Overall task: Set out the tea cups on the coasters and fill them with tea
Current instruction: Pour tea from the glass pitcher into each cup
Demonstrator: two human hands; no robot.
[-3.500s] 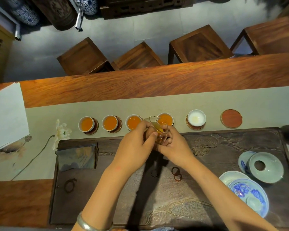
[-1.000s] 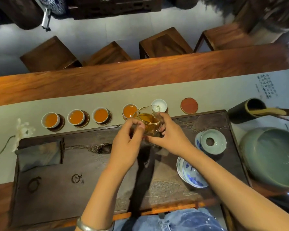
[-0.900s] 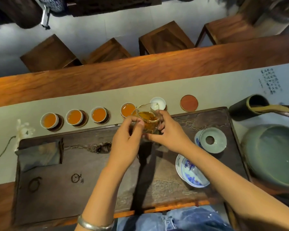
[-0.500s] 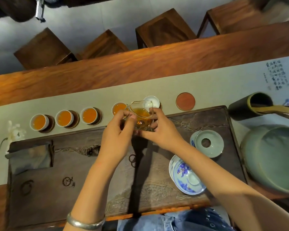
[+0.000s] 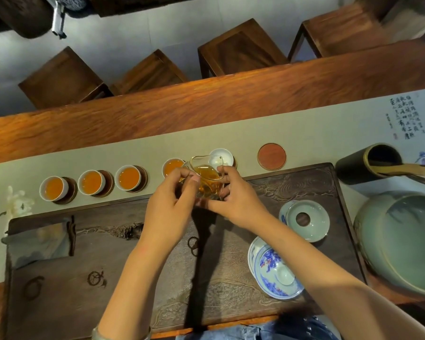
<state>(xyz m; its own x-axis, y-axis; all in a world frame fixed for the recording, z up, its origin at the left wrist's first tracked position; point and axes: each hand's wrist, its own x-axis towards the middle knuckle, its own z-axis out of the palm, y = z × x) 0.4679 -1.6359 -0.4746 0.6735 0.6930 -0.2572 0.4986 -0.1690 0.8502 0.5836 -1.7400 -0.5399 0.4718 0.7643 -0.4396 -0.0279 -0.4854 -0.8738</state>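
Both hands hold a glass pitcher of amber tea above the far edge of the dark wooden tea tray. My left hand grips its left side, my right hand its right side. The spout points at an empty white cup on a coaster just behind it. To the left, several white cups on coasters hold tea. One red coaster lies bare at the right end of the row.
On the tray's right lie a celadon lid on a saucer and a blue-and-white gaiwan. A large celadon bowl and a dark tool holder stand at the right. A folded cloth lies on the tray's left. Wooden stools stand beyond the table.
The pitcher, in both hands, has travelled right along the row from the fourth cup to the empty fifth cup. My view has shifted right with it.
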